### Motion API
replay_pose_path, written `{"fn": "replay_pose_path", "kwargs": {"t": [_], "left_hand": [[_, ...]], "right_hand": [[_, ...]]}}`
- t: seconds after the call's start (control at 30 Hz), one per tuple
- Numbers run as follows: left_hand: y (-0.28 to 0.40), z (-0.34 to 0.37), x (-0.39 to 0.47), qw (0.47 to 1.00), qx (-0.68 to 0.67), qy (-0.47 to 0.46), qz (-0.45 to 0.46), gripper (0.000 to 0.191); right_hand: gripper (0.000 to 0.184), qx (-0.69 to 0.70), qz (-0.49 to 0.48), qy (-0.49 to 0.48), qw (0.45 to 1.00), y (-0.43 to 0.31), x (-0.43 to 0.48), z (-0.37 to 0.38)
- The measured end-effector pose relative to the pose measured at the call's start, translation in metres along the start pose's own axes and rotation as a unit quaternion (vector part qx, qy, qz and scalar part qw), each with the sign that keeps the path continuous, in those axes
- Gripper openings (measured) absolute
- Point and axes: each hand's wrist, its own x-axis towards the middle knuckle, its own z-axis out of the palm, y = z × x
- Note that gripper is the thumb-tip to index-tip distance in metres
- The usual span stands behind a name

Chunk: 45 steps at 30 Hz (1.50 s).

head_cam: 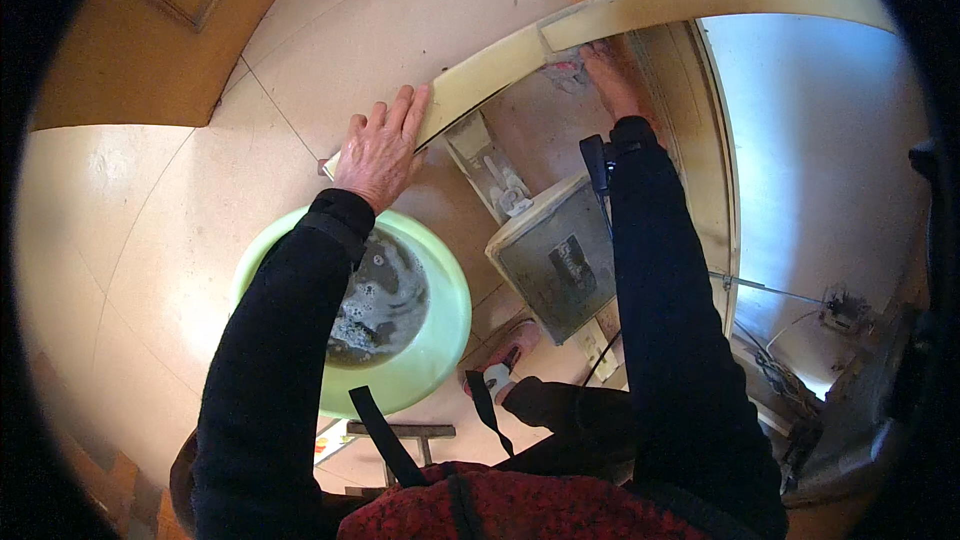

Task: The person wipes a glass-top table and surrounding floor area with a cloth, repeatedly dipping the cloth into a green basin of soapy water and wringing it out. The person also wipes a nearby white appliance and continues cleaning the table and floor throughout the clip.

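My left hand (382,146) holds the near end of a long cream rail (487,82), with its fingers laid over the outer face and the thumb at the inner edge. My right hand (604,71) reaches into the shadowed corner under the rail, beside a wet-looking pinkish cloth (566,75); its fingertips are partly hidden, and a grip on the cloth cannot be made out. Below my left wrist stands a light green plastic basin (450,315) of grey, sudsy water. Between my forearms is a dusty, grey box-like part (555,262) bearing writing.
A dirty bracket with a pale knob (514,199) lies beyond the grey part. A metal rod (772,287) and loose wires (780,371) are at the right. Brown wooden furniture (150,52) stands at the upper left. A small stool (401,431) is near my legs, on the tiled floor.
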Motion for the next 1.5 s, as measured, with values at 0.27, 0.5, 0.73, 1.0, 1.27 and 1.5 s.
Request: {"fn": "replay_pose_path", "kwargs": {"t": [0.27,0.5,0.73,1.0,1.27,1.5], "left_hand": [[0.003,-0.007,0.005,0.999,0.000,-0.031,-0.017,0.092],[0.003,-0.004,0.002,1.000,0.007,-0.020,-0.009,0.091],[0.003,-0.005,0.005,0.999,0.015,-0.040,-0.014,0.089],[0.001,0.001,0.002,1.000,0.011,-0.025,-0.007,0.089],[0.000,-0.001,0.003,0.999,0.037,-0.012,0.004,0.087],[0.000,-0.003,0.002,1.000,0.008,-0.005,0.000,0.089]], "right_hand": [[0.034,0.221,0.049,0.004,0.974,-0.013,-0.038,-0.003],[0.034,0.250,0.049,0.138,0.957,-0.029,-0.049,0.065],[0.044,0.015,-0.170,0.114,0.979,-0.079,-0.090,0.055],[0.042,-0.206,-0.096,-0.031,0.973,-0.105,-0.041,0.023],[0.039,-0.171,-0.103,-0.041,0.979,-0.093,-0.071,0.004],[0.041,-0.136,-0.095,-0.001,0.986,-0.087,-0.070,0.023]]}}
